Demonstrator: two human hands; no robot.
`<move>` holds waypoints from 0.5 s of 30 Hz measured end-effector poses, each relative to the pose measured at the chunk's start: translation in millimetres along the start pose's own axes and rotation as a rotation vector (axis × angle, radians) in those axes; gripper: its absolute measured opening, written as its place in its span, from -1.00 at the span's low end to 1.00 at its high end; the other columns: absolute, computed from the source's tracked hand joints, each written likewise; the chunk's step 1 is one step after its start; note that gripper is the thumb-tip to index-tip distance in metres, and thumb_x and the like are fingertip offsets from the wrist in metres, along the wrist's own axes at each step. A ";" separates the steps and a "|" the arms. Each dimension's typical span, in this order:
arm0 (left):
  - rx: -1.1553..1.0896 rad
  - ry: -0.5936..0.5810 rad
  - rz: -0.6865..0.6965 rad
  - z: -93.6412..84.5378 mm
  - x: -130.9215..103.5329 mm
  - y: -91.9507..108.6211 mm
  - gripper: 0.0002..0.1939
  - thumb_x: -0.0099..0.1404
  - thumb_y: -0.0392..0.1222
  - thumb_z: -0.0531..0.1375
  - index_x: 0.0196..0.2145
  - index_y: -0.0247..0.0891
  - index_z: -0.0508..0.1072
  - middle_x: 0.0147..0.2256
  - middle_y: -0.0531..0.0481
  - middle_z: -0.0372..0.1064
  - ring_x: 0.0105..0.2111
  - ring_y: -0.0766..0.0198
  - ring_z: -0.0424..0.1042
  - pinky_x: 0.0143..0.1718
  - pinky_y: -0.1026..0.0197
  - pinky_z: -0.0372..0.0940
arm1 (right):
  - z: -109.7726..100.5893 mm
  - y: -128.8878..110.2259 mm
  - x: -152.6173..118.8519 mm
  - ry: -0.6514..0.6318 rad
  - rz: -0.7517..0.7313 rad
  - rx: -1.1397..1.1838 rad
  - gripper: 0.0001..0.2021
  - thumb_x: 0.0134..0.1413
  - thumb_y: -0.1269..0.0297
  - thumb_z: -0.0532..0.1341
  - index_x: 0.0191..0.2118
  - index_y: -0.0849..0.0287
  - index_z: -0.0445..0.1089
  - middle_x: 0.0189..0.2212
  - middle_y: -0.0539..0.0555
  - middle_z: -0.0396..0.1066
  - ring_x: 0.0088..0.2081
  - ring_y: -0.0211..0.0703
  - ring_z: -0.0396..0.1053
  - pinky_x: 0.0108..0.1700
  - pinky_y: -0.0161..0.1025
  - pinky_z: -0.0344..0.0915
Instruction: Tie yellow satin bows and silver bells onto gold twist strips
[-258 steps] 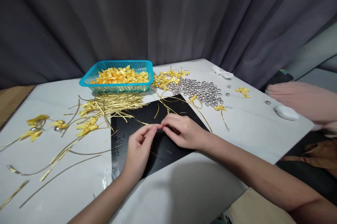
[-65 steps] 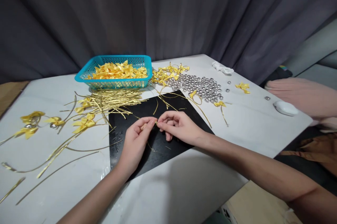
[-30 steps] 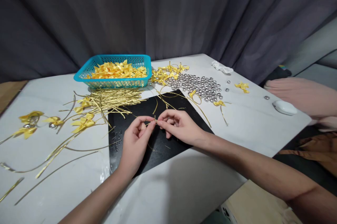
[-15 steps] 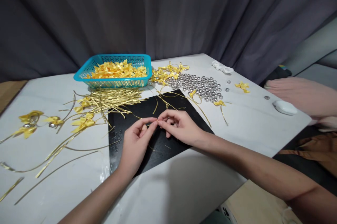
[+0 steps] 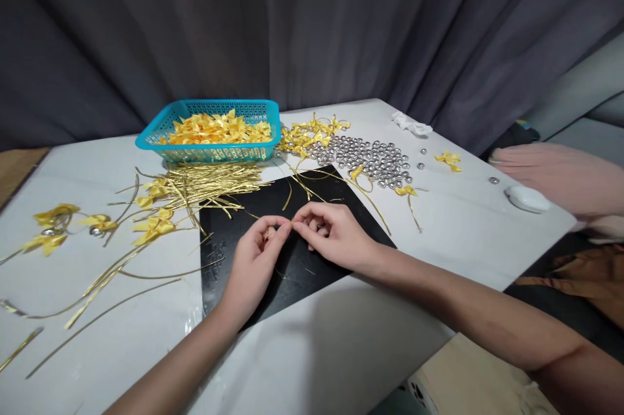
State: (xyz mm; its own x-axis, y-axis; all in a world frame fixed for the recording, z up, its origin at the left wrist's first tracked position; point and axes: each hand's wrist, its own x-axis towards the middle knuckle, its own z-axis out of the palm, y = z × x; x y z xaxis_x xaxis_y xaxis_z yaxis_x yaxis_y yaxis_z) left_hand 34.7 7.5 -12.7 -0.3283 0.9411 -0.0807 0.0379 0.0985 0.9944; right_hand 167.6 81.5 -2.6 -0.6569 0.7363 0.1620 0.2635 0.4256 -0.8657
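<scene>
The head view shows both bare hands meeting over a black mat (image 5: 302, 278) that lies on the white tabletop (image 5: 273, 363). The left hand (image 5: 256, 252) is closed in a pinch, thumb against forefinger, on a tiny bit of gold cord (image 5: 291, 224). The right hand (image 5: 336, 236) pinches at the same spot, its thumb and forefinger closed on that cord and its other fingers curled under. The two sets of fingertips touch or nearly touch (the cord is mostly hidden between them, so its shape cannot be told).

Beyond the hands, to the left, a blue perforated basket (image 5: 209, 153) holds a heap of yellow ribbon bows (image 5: 217, 129). In front of it lies a loose bundle of gold strands (image 5: 217, 182), some ends reaching over the mat. More bows with long strands attached (image 5: 155, 226) lie on the left part of the tabletop, a few beside silver beads. A spread of silver beads (image 5: 375, 161) sits beyond the mat, with a cluster of tied bows (image 5: 312, 135) next to it. Farther right are a crumpled white cloth (image 5: 412, 124) and a white rounded object (image 5: 528, 198). A dark curtain (image 5: 316, 25) hangs behind.
</scene>
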 end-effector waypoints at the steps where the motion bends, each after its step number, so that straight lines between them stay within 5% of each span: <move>1: -0.002 0.002 -0.005 -0.3 0.2 -0.1 -0.70 0.13 0.01 0.21 -0.34 -0.31 0.43 -0.62 0.19 0.02 -0.59 0.40 0.00 -0.58 0.34 -0.05 | 0.0 0.0 0.0 0.002 -0.003 0.000 -0.91 0.07 0.36 0.14 -0.41 0.22 0.34 -0.63 -0.07 0.24 -0.61 -0.40 0.21 -0.58 -0.43 0.13; 15: -0.060 -0.052 -0.038 -0.4 -1.6 2.3 -0.76 0.14 -0.04 0.20 -0.43 -0.29 0.38 -0.59 0.17 0.05 -0.59 0.41 -0.04 -0.60 0.32 -0.12 | -0.4 -2.7 0.5 -0.006 0.021 0.040 -0.92 0.04 0.39 0.14 -0.44 0.23 0.32 -0.64 -0.08 0.22 -0.62 -0.41 0.18 -0.60 -0.45 0.11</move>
State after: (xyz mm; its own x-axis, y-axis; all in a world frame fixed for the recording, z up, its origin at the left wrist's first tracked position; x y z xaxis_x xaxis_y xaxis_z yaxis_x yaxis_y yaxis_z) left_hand 34.9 6.1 -10.3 -0.2792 0.9527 -0.1202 -0.0306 0.1163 0.9927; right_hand 166.8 81.0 0.1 -0.6562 0.7413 0.1411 0.2487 0.3890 -0.8871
